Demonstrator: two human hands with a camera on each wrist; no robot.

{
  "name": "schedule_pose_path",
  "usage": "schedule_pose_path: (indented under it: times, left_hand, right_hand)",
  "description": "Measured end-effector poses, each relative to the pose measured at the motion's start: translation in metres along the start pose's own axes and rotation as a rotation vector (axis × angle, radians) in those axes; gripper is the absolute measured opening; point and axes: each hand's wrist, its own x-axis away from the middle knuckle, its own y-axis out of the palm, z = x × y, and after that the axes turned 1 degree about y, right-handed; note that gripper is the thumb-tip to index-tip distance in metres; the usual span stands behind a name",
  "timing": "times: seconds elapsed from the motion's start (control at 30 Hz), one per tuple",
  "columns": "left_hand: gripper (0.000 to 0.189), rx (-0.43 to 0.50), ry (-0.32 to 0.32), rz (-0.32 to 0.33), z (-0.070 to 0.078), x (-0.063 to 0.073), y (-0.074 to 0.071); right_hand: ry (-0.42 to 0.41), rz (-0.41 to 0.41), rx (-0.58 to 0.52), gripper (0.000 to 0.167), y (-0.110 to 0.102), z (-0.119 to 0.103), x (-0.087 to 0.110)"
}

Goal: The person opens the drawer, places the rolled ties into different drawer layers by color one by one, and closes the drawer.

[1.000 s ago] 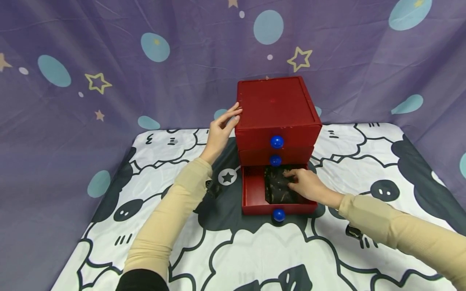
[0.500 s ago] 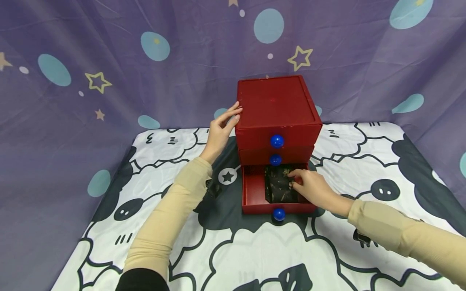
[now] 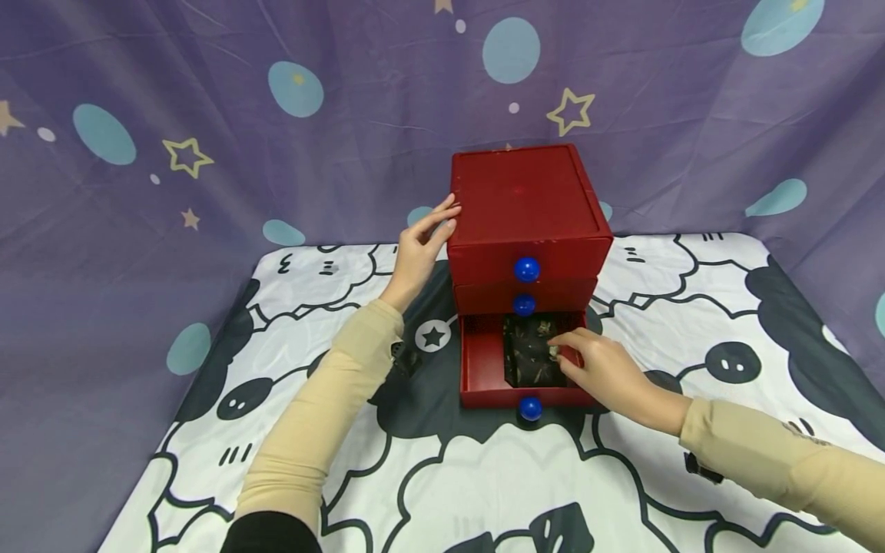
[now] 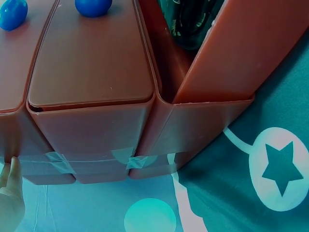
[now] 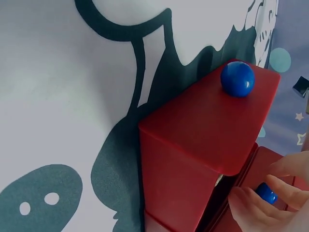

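Observation:
A red three-drawer cabinet stands with its bottom drawer pulled out. Inside that drawer, toward the right, lies a black fabric piece with gold patterning, partly covered by my right hand. My right hand is over the drawer's right side, thumb and fingers apart, fingertips close over the fabric. Nothing shows between the fingers of the right hand in the right wrist view. With its fingertips, my left hand touches the cabinet's upper left side; in the left wrist view, only part of this hand shows.
Blue ball knobs mark the drawers, including the bottom knob at the front. A white and dark cartoon-print cloth covers the table. Behind the cabinet hangs a purple curtain with stars.
My right hand has drawn slightly right and toward me, uncovering more of the black fabric and its gold pattern. The left hand, cabinet and drawer stay as they were.

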Motion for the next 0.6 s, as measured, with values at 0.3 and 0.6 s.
schedule_pose_path:
  times: [0.3,0.6]
  left_hand:
    - [0.029,0.002,-0.004,0.002,0.001,0.000,0.001]
    - [0.028,0.003,0.003,0.001,0.000,0.000,0.000]
  right_hand:
    - [-0.205,0.127,0.077,0.026,0.003,-0.003,0.011]
    - [-0.421,0.256,0.093,0.048,0.009,-0.002,0.020]
